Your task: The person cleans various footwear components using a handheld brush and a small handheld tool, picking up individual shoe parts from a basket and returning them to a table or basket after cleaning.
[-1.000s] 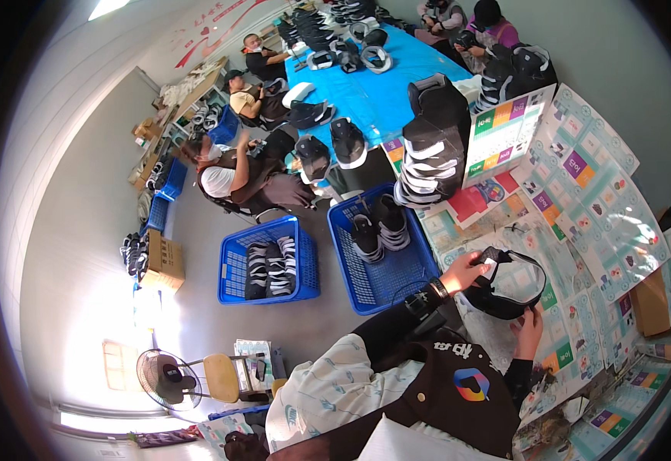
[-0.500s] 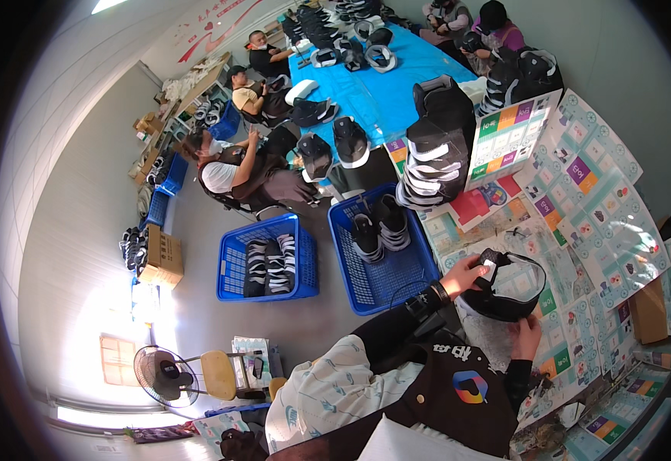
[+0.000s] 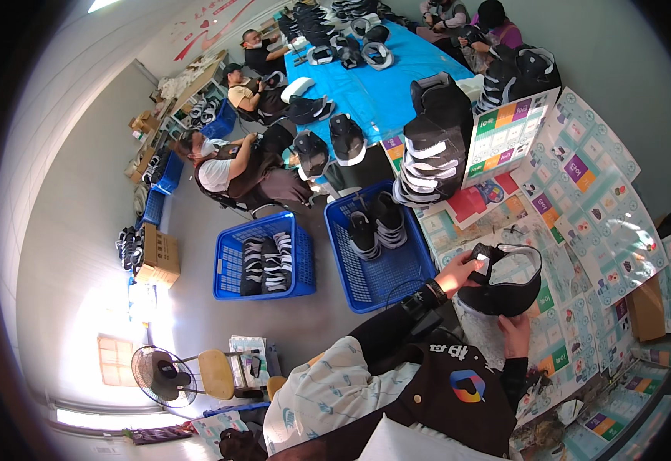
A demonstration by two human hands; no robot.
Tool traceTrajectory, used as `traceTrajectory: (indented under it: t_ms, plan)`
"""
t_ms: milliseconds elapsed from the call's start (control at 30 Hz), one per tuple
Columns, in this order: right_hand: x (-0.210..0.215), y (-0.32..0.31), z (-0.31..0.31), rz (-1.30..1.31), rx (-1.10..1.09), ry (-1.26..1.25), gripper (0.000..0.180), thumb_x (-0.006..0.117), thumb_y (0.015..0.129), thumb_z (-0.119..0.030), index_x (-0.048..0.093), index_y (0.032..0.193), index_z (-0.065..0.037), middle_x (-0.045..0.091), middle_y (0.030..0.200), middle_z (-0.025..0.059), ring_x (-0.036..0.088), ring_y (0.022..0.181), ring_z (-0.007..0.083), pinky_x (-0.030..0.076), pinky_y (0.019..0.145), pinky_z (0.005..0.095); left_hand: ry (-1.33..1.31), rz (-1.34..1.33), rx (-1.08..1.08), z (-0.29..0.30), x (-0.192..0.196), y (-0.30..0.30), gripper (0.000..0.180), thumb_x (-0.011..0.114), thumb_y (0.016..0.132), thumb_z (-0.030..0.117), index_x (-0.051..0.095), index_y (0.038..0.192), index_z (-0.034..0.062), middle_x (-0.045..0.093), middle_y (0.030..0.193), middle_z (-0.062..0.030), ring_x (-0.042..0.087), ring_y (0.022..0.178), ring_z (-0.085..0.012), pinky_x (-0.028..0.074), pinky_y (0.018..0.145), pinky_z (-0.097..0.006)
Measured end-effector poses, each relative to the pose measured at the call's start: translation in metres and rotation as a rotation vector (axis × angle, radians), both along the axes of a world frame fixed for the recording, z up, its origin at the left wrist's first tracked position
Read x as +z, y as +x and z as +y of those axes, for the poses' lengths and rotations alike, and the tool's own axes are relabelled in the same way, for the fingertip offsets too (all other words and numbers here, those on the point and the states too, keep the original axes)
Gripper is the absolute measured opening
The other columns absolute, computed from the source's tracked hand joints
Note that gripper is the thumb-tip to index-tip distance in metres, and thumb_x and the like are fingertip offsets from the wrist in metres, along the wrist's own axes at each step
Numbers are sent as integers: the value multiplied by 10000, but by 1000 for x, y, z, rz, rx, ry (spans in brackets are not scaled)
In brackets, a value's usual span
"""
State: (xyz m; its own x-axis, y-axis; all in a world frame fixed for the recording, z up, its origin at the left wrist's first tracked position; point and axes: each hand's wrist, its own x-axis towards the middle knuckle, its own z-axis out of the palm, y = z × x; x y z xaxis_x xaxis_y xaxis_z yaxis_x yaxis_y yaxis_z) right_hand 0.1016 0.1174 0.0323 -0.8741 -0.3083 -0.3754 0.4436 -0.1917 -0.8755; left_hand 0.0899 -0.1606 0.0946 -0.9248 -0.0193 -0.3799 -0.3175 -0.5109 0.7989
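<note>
Two blue baskets [image 3: 262,261], perhaps more.

1. Left hand [image 3: 460,270] is raised ahead of the chest, fingers curled in a grip (a dark band sits on the wrist).
2. Right hand [image 3: 515,335] sits lower, palm up, fingers cupped and gripping.

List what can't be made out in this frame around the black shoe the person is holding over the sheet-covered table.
- Black shoe with white lining, head view: its underside faces away.
- Left hand: fingertips hidden behind the shoe's heel.
- Right hand: fingers tucked under the shoe.
- Small white tag at the collar: too small to tell.
- Printed sheets: blurred, bent by the fisheye.
</note>
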Motion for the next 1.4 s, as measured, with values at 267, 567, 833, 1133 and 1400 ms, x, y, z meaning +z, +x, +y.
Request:
traceTrajectory:
  t_ms: [267, 567, 833, 1133, 1400]
  plan:
    - [6, 1, 33, 5, -21, 145, 451, 679, 898, -52, 546, 1329, -61, 624, 1274, 53, 590, 1168, 187, 493, 945, 338, -6, 11, 37, -12, 6, 4, 397, 636, 994, 234, 570, 1355, 83, 668, 1145, -27, 680, 981, -144, 603, 800, -343]
    - [13, 5, 46, -11, -92, 124, 320, 666, 918, -83, 620, 1234, -66, 642, 1185, 3, 592, 1051, 119, 479, 870, 266, -5, 2, 49, -14, 10, 7, 379, 633, 996, 219, 576, 1342, 76, 669, 1151, -23, 678, 996, -139, 601, 787, -335]
    - [16, 7, 43, -6, -95, 162, 271, 676, 927, -110, 635, 1193, -74, 648, 1124, -17, 579, 971, 93, 466, 821, 249, -39, 4, 48, -16, 15, 13, 388, 628, 993, 205, 566, 1354, 77, 669, 1162, -25, 679, 988, -142, 589, 785, -325]
    - [22, 7, 39, 1, -88, 193, 259, 690, 932, -135, 642, 1180, -80, 664, 1128, -18, 590, 979, 80, 462, 818, 250, -16, 16, 38, -18, 18, 18, 377, 617, 992, 198, 569, 1338, 55, 687, 1138, -46, 701, 967, -161, 592, 808, -336]
    - [91, 21, 5, 798, -230, 851, 620, 686, 871, -36, 473, 1452, -78, 687, 859, 26, 638, 1179, 234, 166, 1223, 521, 4, 25, 39, -27, 8, 19, 406, 593, 999, 204, 546, 1364, 35, 699, 1156, -76, 703, 1003, -182, 590, 843, -349]
